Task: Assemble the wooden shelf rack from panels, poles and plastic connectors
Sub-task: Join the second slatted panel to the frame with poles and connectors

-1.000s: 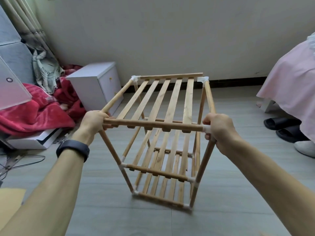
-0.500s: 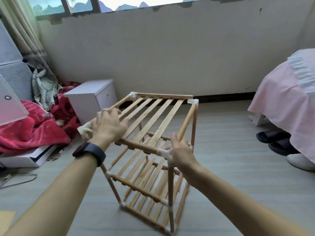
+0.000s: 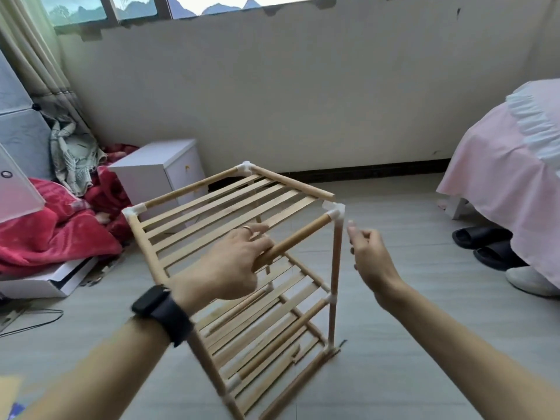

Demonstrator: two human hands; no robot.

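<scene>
The pale wooden shelf rack (image 3: 230,204) with slatted panels stands on the grey floor (image 3: 409,344) between the two arms and looks complete, so I judge the step in hand to be a last check of its joints. The left hand (image 3: 227,265) lies on the round wooden pole (image 3: 300,237) at the near edge of the top panel, fingers nearly straight over it; whether the thumb closes under the pole I cannot tell. The right hand (image 3: 371,259) is just beside the white plastic corner connector (image 3: 335,212), fingers loosely curled, holding nothing. To do this well, I would steady the top with the left hand and push each connector along the line of its pole, not from the side, because a sideways push may lean the frame. The end of the far top pole (image 3: 291,181) seems to sit a little above this connector and not clearly inside it, so this corner deserves the first look. Counted: one rack, three slatted panels one above the other, three top connectors in view while the fourth is hidden behind the left hand, and one thin upright pole (image 3: 335,262) fully visible; around it, one white square cabinet (image 3: 157,174), two black slippers (image 3: 475,239) and one white shoe (image 3: 530,280)
</scene>
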